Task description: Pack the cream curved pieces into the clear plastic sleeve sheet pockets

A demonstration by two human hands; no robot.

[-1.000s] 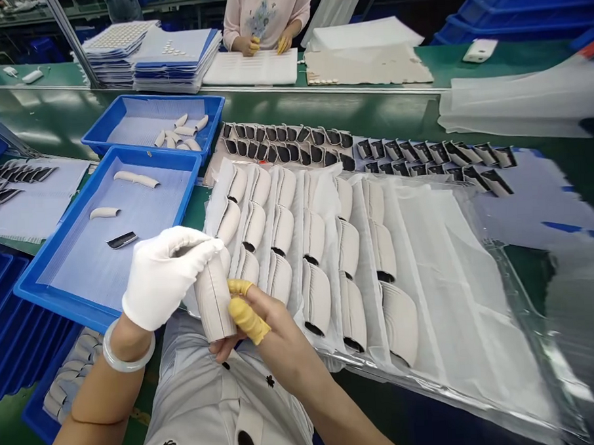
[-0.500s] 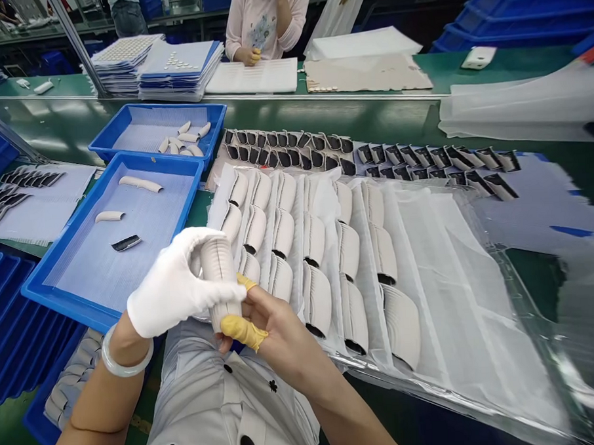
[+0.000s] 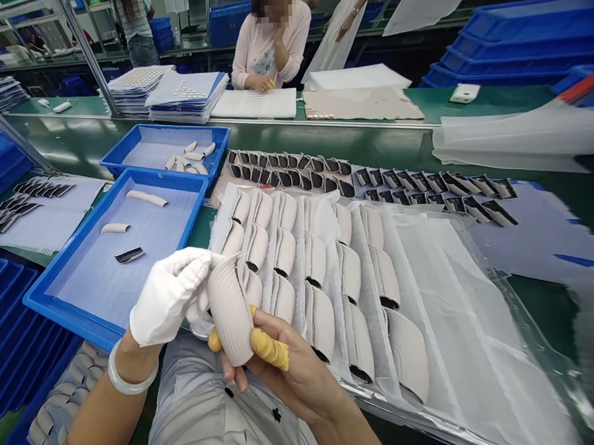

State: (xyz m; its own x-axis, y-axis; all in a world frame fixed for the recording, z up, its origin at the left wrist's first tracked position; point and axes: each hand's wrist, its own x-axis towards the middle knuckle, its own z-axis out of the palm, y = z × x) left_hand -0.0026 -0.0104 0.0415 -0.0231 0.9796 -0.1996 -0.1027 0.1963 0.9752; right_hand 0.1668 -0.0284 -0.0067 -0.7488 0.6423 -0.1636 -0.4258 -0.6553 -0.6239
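- The left hand, in a white glove, has thumb and finger pinching the upper end of a beige ribbed piece; on its wrist is a pale bracelet.
- The right hand is bare but for yellow finger covers; its fingers are curled round the lower end of the same piece, with the thumb pressed on the side.
- This piece is in the air between both hands, above the grey trousers of the person – it is tilted, with the upper end toward the glove.
- Low at the left is a blue box, filled with similar pieces.
- Just beyond the hands, a white sheet lies in folds on the green tabletop; ribbed pieces stand between its folds, and the right part is bare.
- To the left is a large blue tray with two pale strips and one dark strip.
- Farther, a second blue tray holds a small heap of pale strips – and to its right are rows of dark-lined pieces.
- At the far side, a co-worker in a pink top sits by a white board.
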